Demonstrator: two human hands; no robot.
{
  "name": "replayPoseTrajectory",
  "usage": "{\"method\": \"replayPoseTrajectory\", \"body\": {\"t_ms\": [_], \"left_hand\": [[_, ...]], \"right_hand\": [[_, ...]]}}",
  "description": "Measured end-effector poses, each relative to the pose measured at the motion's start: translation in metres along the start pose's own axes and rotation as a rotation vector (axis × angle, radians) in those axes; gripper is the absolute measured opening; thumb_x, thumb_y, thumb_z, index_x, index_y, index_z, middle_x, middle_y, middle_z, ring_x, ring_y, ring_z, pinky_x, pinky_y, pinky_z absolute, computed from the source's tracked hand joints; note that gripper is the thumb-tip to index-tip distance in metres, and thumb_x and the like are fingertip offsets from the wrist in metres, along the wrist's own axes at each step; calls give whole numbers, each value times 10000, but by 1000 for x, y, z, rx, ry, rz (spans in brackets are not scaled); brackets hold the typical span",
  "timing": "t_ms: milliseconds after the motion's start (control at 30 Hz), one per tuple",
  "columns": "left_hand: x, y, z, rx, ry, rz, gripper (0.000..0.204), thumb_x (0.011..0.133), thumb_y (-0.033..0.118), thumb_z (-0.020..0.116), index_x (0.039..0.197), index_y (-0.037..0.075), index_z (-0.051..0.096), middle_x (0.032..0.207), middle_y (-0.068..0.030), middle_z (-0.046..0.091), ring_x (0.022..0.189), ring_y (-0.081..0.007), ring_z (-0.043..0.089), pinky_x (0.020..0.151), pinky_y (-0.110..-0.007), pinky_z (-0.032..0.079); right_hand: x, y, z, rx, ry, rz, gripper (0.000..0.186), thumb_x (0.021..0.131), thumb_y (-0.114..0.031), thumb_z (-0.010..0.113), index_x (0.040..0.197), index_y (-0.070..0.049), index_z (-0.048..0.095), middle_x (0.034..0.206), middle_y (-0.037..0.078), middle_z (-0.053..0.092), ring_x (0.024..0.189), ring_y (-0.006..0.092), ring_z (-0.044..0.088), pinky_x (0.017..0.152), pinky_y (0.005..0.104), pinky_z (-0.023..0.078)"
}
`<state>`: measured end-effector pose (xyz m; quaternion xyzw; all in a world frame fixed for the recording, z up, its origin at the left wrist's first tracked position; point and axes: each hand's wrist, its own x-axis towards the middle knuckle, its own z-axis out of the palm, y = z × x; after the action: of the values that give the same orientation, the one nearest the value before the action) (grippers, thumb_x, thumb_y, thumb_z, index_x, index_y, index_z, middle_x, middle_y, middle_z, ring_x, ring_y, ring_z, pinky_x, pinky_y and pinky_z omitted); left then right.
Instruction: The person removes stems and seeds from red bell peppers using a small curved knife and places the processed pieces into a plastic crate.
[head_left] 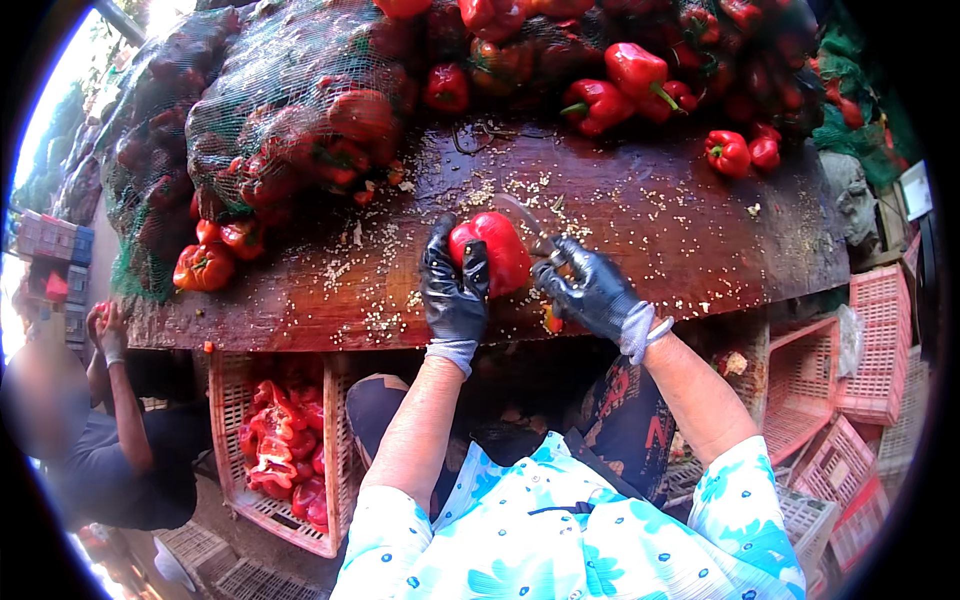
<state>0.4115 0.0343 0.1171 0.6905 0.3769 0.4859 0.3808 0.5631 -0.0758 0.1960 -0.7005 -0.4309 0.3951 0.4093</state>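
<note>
Table (435,170) bearing strewn seeds (381,322), sacks (290,100) crowding far side; left hand (453,295) gripping pepper (507,252), right hand (592,288) holding knife (543,245).

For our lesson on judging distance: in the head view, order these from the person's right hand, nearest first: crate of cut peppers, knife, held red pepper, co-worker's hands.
1. Knife: in the right hand itself.
2. Held red pepper: just to its left, in the left hand.
3. Crate of cut peppers: lower left.
4. Co-worker's hands: far left.
</note>
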Motion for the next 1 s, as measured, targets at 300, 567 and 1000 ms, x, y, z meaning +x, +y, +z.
{"method": "replayPoseTrajectory", "body": {"t_ms": [300, 567, 1000], "left_hand": [[-1, 6, -8, 183, 10, 186, 506, 894, 286, 652, 1277, -12, 509, 1196, -206, 587, 1099, -348, 573, 974, -418, 446], [0, 2, -1, 52, 26, 64, 454, 897, 250, 668, 1246, -3, 527, 1191, -195, 590, 1106, -323, 583, 950, -398, 461], [15, -5, -13, -43, -118, 15, 341, 981, 172, 535, 1289, 28, 505, 1271, -116, 548, 1197, -235, 501, 1053, -343, 367]], "right_hand": [[7, -53, 0, -98, -231, 368, 278, 938, -318, 553, 1016, -52, 546, 720, 59, 640, 552, 131, 609, 518, 305, 483], [-12, -12, 33, -171, -52, 293, 242, 944, -280, 510, 965, -42, 548, 691, 95, 645, 563, 193, 643, 558, 353, 510], [-101, 21, 36, 476, 11, 319, 230, 981, -268, 539, 1097, -85, 619, 825, -11, 603, 729, 89, 592, 519, 247, 446]]}}
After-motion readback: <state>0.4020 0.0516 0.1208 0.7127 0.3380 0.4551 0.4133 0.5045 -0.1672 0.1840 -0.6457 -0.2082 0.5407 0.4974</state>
